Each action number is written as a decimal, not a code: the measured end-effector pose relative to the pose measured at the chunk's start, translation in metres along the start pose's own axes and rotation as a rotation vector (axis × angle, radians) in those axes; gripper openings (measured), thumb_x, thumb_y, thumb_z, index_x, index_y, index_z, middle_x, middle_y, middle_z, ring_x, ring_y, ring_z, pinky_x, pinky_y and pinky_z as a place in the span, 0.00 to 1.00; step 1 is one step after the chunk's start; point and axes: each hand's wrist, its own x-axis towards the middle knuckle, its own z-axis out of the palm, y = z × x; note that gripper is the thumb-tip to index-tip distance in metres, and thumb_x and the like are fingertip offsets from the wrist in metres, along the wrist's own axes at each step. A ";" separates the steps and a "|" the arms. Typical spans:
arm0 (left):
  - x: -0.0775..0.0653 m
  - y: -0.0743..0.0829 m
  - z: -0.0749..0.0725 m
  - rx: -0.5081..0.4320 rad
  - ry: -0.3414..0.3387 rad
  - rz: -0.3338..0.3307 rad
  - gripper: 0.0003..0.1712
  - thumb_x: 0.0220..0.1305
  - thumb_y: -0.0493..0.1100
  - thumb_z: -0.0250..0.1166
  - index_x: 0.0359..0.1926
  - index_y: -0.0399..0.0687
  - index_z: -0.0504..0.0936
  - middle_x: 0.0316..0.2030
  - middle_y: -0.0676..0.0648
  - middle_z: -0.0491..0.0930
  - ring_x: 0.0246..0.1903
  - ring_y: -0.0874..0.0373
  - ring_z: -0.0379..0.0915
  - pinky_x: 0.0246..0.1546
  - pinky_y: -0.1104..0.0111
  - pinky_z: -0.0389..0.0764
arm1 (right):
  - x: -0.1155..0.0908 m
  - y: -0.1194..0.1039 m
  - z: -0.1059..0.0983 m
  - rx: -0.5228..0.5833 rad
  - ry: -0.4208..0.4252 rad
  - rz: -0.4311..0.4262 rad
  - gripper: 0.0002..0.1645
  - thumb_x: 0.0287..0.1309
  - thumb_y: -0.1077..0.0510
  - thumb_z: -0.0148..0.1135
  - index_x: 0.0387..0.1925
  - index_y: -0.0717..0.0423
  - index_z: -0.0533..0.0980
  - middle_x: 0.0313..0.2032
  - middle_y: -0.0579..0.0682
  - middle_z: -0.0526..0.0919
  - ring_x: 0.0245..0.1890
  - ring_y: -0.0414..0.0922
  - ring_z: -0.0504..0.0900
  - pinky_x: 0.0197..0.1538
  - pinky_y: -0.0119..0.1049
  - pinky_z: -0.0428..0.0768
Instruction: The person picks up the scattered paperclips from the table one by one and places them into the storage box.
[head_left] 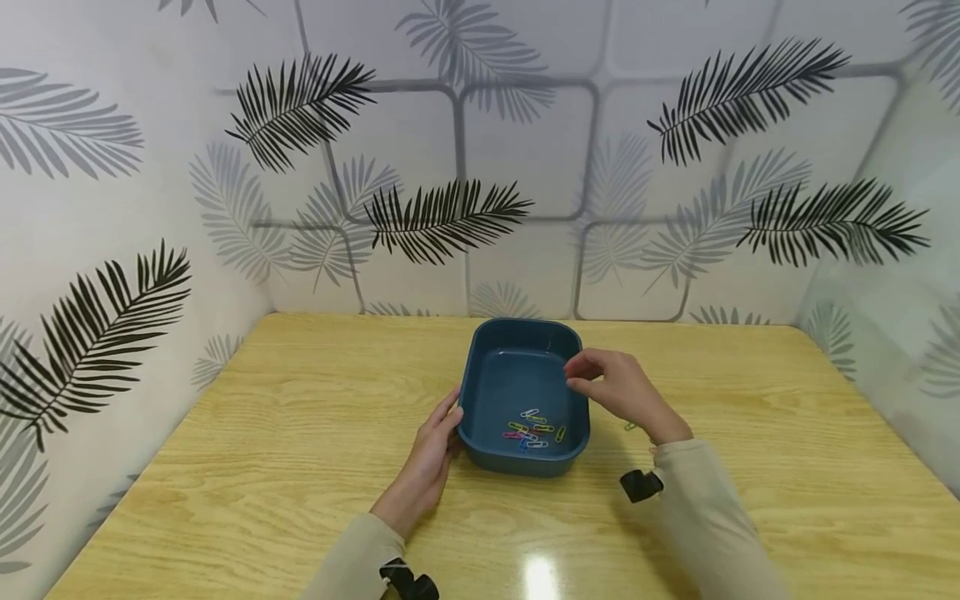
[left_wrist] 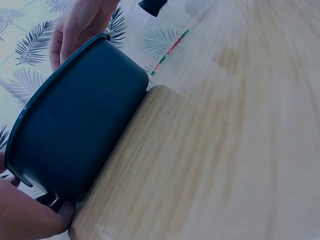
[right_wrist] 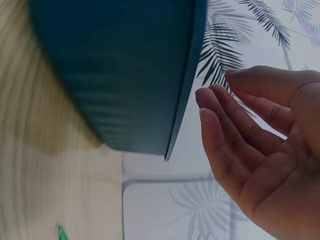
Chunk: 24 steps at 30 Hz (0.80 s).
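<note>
A dark blue rectangular tub point(head_left: 524, 462) stands on the table, and several coloured paper clips point(head_left: 536, 429) lie on its floor toward the near end. My left hand point(head_left: 431, 454) grips the tub's left side, thumb at the rim and fingers along the outer wall; in the left wrist view, fingers point(left_wrist: 35, 212) press against the tub's lower corner. Over the right rim hovers my right hand point(head_left: 615, 387), fingers loosely bent, thumb and forefinger apart. In the right wrist view its fingertips point(right_wrist: 204, 97) are beside the rim, with no clip visible between them.
On the wooden table point(head_left: 315, 400), a green paper clip point(head_left: 630, 426) lies right of the tub, partly behind the right forearm. The left wrist view shows a row of red and green clips point(left_wrist: 170, 52) there. A leaf-patterned wall point(head_left: 525, 275) borders the table's far edge.
</note>
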 end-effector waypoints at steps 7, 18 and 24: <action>0.000 0.000 -0.002 0.001 0.002 0.007 0.30 0.77 0.44 0.44 0.76 0.44 0.52 0.70 0.37 0.57 0.67 0.42 0.56 0.65 0.51 0.55 | -0.008 0.011 -0.008 -0.039 0.009 -0.014 0.07 0.60 0.65 0.63 0.40 0.64 0.81 0.36 0.52 0.84 0.37 0.50 0.83 0.43 0.49 0.79; -0.001 0.001 -0.001 0.000 0.016 -0.002 0.29 0.77 0.43 0.44 0.75 0.44 0.53 0.70 0.36 0.57 0.67 0.42 0.56 0.65 0.52 0.56 | -0.040 0.036 -0.025 -0.123 -0.091 0.044 0.09 0.61 0.63 0.63 0.41 0.65 0.79 0.35 0.51 0.83 0.37 0.50 0.82 0.40 0.46 0.79; -0.001 0.001 -0.001 0.001 0.016 0.003 0.30 0.77 0.44 0.44 0.75 0.43 0.53 0.70 0.36 0.57 0.66 0.42 0.57 0.64 0.53 0.57 | -0.060 0.051 -0.034 -0.168 -0.133 0.031 0.09 0.59 0.65 0.64 0.40 0.66 0.79 0.34 0.50 0.82 0.35 0.48 0.81 0.38 0.44 0.79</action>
